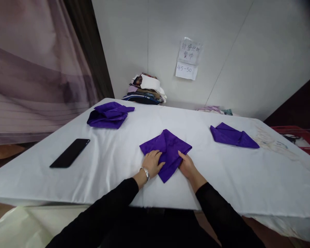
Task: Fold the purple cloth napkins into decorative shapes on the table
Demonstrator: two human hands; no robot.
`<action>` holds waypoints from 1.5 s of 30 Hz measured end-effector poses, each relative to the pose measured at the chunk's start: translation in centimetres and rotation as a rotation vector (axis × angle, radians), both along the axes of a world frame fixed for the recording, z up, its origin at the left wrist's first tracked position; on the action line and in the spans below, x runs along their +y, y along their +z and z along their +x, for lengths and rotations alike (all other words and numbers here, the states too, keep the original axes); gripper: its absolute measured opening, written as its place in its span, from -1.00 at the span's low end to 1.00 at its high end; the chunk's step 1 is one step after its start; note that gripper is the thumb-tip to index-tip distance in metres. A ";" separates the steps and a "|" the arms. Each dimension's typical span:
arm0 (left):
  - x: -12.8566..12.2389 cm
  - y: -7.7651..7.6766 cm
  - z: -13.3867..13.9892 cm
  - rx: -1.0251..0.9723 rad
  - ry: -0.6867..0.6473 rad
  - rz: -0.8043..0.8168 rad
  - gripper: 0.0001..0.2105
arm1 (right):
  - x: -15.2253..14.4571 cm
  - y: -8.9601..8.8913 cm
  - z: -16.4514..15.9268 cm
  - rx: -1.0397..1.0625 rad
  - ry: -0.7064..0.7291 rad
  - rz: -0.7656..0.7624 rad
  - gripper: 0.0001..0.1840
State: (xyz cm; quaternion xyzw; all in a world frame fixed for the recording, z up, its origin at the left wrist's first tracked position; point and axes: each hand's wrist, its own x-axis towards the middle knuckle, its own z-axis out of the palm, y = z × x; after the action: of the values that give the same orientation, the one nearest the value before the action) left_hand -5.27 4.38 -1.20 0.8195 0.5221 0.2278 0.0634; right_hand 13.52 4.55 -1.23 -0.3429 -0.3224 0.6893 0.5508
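A purple cloth napkin (172, 150), partly folded into a diamond-like shape, lies on the white-covered table in front of me. My left hand (152, 163) rests on its left side, the fingers laid over a folded flap and the thumb apart. At the lower right edge, my right hand (187, 166) pinches the cloth, thumb on top and the other fingers partly hidden. Off to the right sits another folded purple napkin (232, 135), with pointed ends. At the far left is a bulkier folded purple napkin (110, 115).
A black phone (70, 153) lies on the white tablecloth (113, 162) at left. Behind the table's far edge is a stack of folded cloths (144, 89), near the wall. Paper notes (188, 58) hang on the wall. A red basket (299, 137) stands beyond the right edge.
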 end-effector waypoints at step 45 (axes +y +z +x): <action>9.9 14.2 12.1 0.039 -0.406 0.185 -0.48 | -1.0 1.0 0.0 0.015 0.150 -0.064 -0.72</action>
State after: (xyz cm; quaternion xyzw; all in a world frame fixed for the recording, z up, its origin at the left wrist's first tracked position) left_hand 6.83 14.23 12.99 0.9143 0.3246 0.2411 0.0224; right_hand 13.50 3.59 -0.27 -0.3301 -0.3210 0.7411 0.4887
